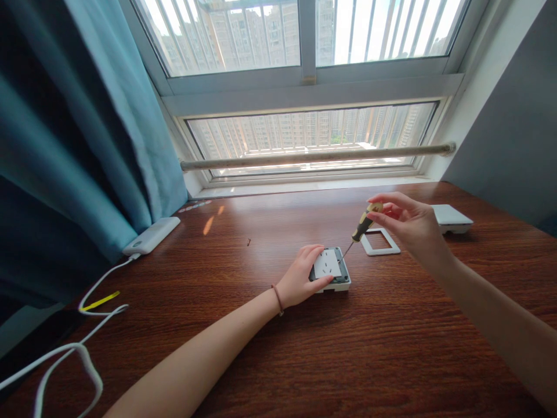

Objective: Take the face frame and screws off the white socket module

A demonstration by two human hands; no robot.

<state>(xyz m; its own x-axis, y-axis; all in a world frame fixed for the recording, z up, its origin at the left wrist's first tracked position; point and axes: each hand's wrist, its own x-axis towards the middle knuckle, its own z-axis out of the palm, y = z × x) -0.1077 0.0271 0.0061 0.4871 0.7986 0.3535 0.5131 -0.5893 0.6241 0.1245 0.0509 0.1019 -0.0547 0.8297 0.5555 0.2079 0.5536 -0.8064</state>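
Observation:
A white wall socket (327, 264) with its grey inner frame bared lies on the brown wooden table. My left hand (303, 275) grips it from the left, fingers along the far edge and thumb at the near edge. My right hand (402, 220) pinches the end of the handle of a yellow and black screwdriver (361, 225). The screwdriver slants down to the left, its tip at the right side of the socket; whether it sits in a screw is too small to tell. Just behind lies a white square cover frame (381, 251).
A small screw (249, 242) lies left of the socket. At the far right is another white switch or socket box (451, 216). A white power strip (152, 235) with a looping cable and a yellow strip (101, 301) are on the left, by the blue curtain (130, 116).

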